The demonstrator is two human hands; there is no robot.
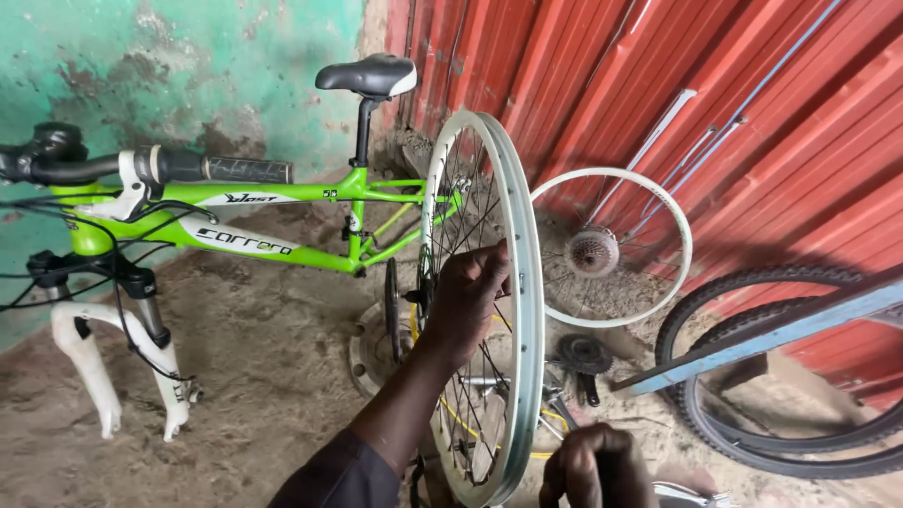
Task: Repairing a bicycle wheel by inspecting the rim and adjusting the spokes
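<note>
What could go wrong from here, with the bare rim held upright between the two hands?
The left hand reaches in among the spokes of the white wheel; if it turned, fingers might get pinched. The wheel stands upright, steadied low down by the right hand, so it might tip toward the green bicycle frame. The loose sprocket on the dirt floor could get kicked.

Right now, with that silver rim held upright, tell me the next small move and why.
Probably turn the bare wheel rim a little with the left hand, whose fingers sit among the spokes. The right hand is low beside the rim's bottom edge, well placed to steady it while a fresh stretch of spokes comes round.
</note>
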